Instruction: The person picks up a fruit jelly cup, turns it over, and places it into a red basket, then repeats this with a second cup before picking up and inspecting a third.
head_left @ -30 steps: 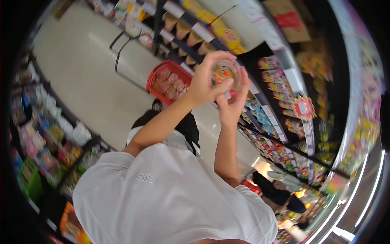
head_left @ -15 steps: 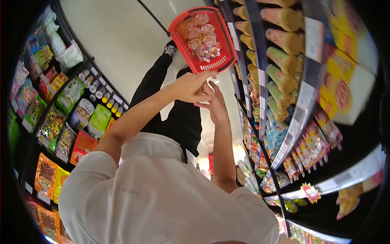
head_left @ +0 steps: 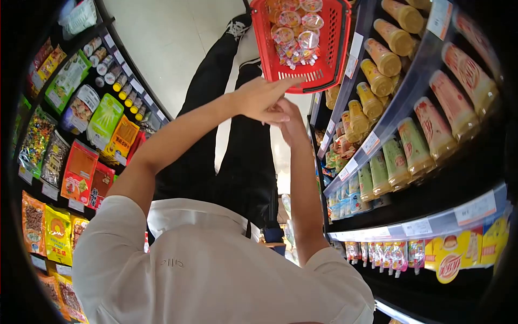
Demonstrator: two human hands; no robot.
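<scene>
My left hand [head_left: 263, 101] reaches in from the left, its forefinger stretched out to the right over the near end of the red basket [head_left: 294, 88]. Just beneath it and to the right is my right hand [head_left: 291, 120], touching my left. Its fingers are mostly hidden behind my left hand, and nothing held shows in either hand. Inside the basket are several round clear-lidded cups [head_left: 290, 19] and a heap of small wrapped sweets [head_left: 294, 54].
Shelves rise on both sides. At right stand rows of cone-shaped packs [head_left: 418, 146], above yellow bags [head_left: 450, 252]. At left hang packaged snacks [head_left: 106, 120] and small yellow-capped jars [head_left: 124, 89]. My legs in black trousers stand on the pale floor [head_left: 162, 43].
The basket has shifted up and right in view and looks nearer. My hands have closed together beneath it. The shelves have swung as my view turned, with the cone packs now larger.
</scene>
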